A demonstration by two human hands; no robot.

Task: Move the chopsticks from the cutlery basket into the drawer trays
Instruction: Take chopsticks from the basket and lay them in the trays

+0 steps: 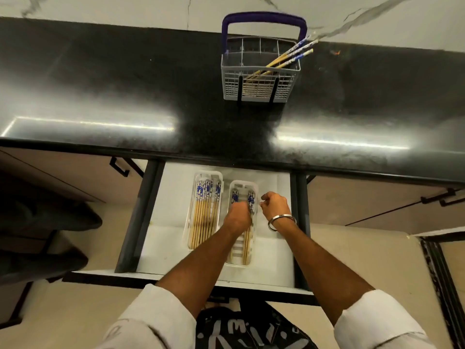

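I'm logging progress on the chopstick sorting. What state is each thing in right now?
Drawer: pulled open.
Cutlery basket: upright on the countertop, handle up, a few chopsticks leaning in it.
Left tray: filled with a row of chopsticks.
Right tray: partly filled.
Left hand: over the right tray, fingers curled; its grip is hidden.
Right hand: loosely curled beside the right tray, apparently holding nothing.
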